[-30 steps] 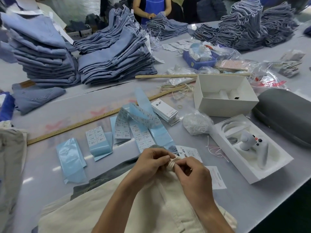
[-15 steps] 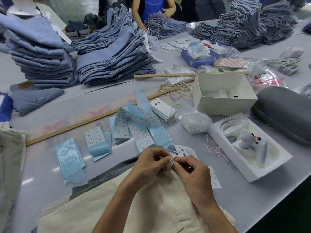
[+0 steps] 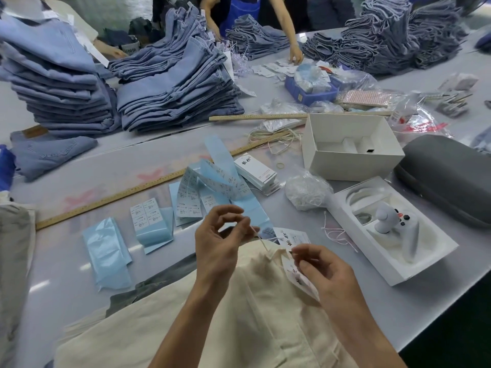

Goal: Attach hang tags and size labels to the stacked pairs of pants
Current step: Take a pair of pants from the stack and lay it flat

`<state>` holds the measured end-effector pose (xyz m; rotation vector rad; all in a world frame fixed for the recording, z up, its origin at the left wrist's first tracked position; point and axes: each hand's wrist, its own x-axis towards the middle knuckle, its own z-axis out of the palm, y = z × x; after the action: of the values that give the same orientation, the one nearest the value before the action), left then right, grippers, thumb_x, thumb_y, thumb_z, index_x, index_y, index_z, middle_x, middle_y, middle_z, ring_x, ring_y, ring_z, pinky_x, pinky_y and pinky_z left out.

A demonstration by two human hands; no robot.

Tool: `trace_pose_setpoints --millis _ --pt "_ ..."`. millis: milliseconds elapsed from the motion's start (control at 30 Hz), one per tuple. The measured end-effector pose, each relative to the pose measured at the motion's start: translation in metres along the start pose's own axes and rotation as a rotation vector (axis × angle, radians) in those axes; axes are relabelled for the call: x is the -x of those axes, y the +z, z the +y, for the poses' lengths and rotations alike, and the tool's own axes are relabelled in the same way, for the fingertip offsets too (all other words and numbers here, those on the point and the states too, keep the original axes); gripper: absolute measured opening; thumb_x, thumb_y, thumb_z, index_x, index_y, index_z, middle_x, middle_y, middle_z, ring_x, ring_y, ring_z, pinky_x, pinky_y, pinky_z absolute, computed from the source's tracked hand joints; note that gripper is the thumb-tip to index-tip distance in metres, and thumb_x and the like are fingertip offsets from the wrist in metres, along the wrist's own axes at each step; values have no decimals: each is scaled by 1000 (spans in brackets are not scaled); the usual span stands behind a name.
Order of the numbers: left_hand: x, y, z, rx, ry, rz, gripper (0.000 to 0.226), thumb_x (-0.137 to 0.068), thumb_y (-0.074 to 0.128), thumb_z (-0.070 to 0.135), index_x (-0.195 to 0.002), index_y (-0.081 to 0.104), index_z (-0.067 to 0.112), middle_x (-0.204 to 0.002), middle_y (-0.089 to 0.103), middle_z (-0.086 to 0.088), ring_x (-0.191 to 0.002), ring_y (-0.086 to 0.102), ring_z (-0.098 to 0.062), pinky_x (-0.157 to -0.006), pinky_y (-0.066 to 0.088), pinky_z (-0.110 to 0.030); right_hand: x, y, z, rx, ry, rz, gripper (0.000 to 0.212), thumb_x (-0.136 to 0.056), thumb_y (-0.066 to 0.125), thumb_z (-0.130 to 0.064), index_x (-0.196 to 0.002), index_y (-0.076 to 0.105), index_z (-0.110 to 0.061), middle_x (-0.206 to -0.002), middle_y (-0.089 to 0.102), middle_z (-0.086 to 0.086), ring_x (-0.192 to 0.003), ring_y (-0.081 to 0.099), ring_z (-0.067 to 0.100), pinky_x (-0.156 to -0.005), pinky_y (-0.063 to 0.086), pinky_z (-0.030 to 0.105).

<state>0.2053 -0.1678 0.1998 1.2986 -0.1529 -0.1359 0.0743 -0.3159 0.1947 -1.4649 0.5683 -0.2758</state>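
Cream cotton pants [image 3: 239, 309] lie at near table edge; thin white string [image 3: 261, 241] runs taut from waistband to left hand [image 3: 220, 240], pinched. Right hand [image 3: 322, 272] pinches white printed hang tag [image 3: 297, 277]. Risk: overpull slips string from loop; slack grip drops tag.

We are reaching both bare forearms forward from the bottom edge, angling them toward each other. Our left hand [image 3: 218, 235] is lifted a little higher, palm turned toward us, with thumb and forefinger pinching a thin white string [image 3: 261, 241] and the other fingers curling loosely. Our right hand [image 3: 322, 272] is sitting lower and to the right, apart from the left, its fingertips pinching the hang tag [image 3: 299, 278] while the wrist is bending slightly inward.
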Motion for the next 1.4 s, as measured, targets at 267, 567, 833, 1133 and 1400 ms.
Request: trace_pose_setpoints --millis 267,567,833,1133,1400 --pt "-12 5 43 94 145 5 18 -86 74 8 -102 66 14 -87 72 -14 -74 74 -31 -72 62 -38 -2 1 2 275 -28 -34 18 -87 77 -11 -93 78 -28 -96 75 -15 -89 71 4 -79 52 15" --pt "0 15 37 77 98 -46 12 -77 80 14 -89 79 13 -78 74 -13 -67 68 -21 -70 59 -29 -8 13 -4 456 -143 -50 21 -83 80 -12 -80 76 -32 -86 73 -15 -72 65 7 -68 50 15" --pt "8 19 26 -64 60 -192 34 -88 67 -12 -94 79 20 -92 79 -3 -85 76 -19 -78 59 -25 -4 18 -10 217 -218 21 14 -89 76 -12 -85 72 -25 -82 73 -2 -74 69 12 -70 55 20" --pt "24 25 12 -218 62 -371 28 -87 78 4 -93 53 16 -78 76 -8 -66 71 -24 -72 60 -36 -6 15 -27 -372 -29 35 18 -73 79 -27 -85 76 -13 -80 66 11 -69 56 17 -65 54 22" --pt "26 21 6 -218 83 -394 31 -90 75 6 -87 50 25 -81 73 -10 -77 72 -26 -73 58 -34 -1 27 -22 -410 5 28 53 -51 96 -52 -84 78 -14 -81 65 8 -70 58 13 -66 53 23"
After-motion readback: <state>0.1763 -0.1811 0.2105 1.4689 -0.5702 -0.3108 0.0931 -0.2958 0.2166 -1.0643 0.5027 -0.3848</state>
